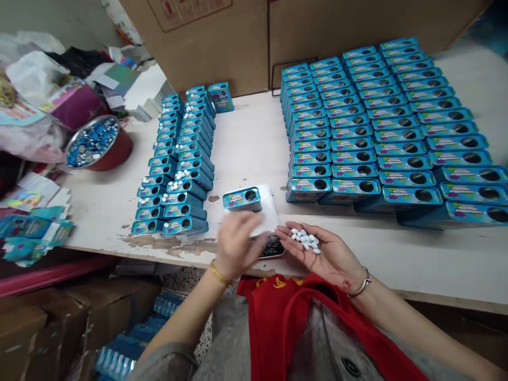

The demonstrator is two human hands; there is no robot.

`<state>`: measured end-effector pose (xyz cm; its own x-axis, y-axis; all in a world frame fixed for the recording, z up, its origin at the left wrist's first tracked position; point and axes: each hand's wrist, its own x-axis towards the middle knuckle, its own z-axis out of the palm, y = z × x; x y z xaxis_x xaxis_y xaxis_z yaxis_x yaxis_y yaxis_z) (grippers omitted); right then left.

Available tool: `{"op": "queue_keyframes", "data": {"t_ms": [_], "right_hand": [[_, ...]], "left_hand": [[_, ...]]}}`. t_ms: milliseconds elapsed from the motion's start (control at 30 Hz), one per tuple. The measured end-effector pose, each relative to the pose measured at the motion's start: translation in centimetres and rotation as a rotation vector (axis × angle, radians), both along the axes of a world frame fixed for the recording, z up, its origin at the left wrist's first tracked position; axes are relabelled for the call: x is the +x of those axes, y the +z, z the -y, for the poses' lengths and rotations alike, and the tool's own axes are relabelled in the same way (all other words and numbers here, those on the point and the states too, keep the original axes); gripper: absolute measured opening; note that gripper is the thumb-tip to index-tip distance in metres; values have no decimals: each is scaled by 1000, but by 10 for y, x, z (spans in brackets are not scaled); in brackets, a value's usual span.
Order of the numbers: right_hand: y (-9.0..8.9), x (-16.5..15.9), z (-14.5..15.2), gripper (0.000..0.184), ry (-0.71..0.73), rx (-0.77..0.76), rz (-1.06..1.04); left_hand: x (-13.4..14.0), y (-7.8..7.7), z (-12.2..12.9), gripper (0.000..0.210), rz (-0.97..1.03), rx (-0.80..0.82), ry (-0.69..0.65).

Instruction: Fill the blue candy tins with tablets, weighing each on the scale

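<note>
My right hand [325,254] is turned palm up and cups a small heap of white candies [305,239]. To its left, my left hand [240,241] is smeared by motion, so its fingers and anything in them cannot be made out. Just beyond the left hand, a blue tin [242,198] with a round hole in its top stands on the white plate of a small scale [270,209]. The scale's dark front panel [272,246] shows between my hands.
Rows of blue tins [353,143] with open holes fill the table's right side. Two columns of tins [192,153] at left have white candies on many tops. Further left are a red bowl [121,151] of blue and silver pieces and plastic bags [35,74]. Cardboard boxes [214,47] stand behind.
</note>
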<state>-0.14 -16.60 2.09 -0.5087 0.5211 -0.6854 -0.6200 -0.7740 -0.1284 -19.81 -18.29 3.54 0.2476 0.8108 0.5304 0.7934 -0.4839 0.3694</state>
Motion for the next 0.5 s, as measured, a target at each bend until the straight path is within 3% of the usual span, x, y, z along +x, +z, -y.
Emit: {"op": "queue_keyframes", "data": {"t_ms": [67, 133, 267, 500], "right_hand": [[0, 1, 5, 21, -7, -18, -41], [-1, 4, 11, 20, -20, -43, -53], [-4, 12, 21, 19, -27, -48, -21], [-8, 19, 29, 20, -20, -50, 21]], "left_hand": [[28, 0, 11, 29, -88, -185, -200], [52, -6, 16, 24, -164, -326, -267], [76, -13, 17, 21, -244, -406, -269], [77, -9, 21, 18, -257, -459, -220]]}}
